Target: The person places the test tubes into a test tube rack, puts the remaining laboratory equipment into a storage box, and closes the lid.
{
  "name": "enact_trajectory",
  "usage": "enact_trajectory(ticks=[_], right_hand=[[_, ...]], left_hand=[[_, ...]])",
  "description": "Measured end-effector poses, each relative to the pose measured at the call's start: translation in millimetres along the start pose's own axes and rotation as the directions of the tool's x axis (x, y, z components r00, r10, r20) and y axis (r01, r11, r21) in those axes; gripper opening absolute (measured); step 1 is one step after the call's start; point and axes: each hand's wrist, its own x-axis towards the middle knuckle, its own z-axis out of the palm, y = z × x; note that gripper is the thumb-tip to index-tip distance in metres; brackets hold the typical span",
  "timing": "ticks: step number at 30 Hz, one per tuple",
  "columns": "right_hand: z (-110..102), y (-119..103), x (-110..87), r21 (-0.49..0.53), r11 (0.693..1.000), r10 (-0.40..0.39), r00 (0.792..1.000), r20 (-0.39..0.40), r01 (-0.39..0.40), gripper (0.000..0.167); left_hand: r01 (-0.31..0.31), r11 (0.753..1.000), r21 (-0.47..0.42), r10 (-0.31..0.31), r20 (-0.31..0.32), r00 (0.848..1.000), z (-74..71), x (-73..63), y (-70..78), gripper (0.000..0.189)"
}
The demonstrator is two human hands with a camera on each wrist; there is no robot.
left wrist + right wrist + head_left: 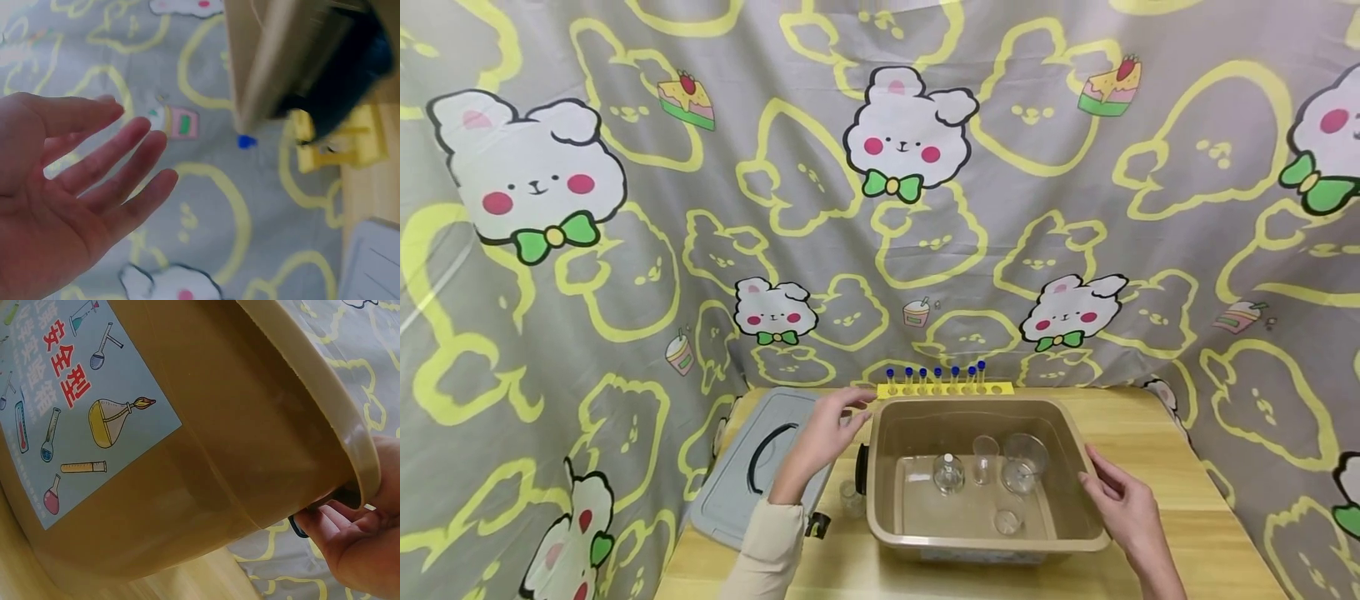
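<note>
A brown plastic bin stands on the table with several pieces of clear glassware inside. Among them are a round glass vessel with a white top, a tall narrow cup, a large beaker and a small one. My right hand grips the bin's right rim, fingers tucked beneath it in the right wrist view. Near the far left corner, my left hand hovers with relaxed fingers and holds nothing. A sticker with lab-ware drawings covers part of the bin's side.
A grey lid with a black handle lies left of the bin. Between them stands a small glass jar. Behind the bin, a yellow rack holds several blue-capped tubes. A patterned curtain surrounds the wooden table.
</note>
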Motion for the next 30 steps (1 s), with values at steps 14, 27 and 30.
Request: enact_trajectory(ticks=[14,27,30], right_hand=[[0,-1,2.0,-0.005,1.000,0.006,1.000,0.017,-0.006,0.055],[1,0,-0.1,-0.004,1.000,0.004,1.000,0.012,-0.003,0.055],[1,0,-0.6,0.002,1.000,-0.001,1.000,0.002,0.001,0.054]], left_hand=[[0.162,0.986,-0.038,-0.164,-0.080,0.983,12.0,-45.4,-52.9,0.024],[0.123,0.992,-0.002,-0.123,-0.008,0.992,44.0,-75.0,-80.6,0.025],[0.116,0.993,0.026,-0.116,-0.016,0.993,49.1,-78.7,-84.6,0.032]])
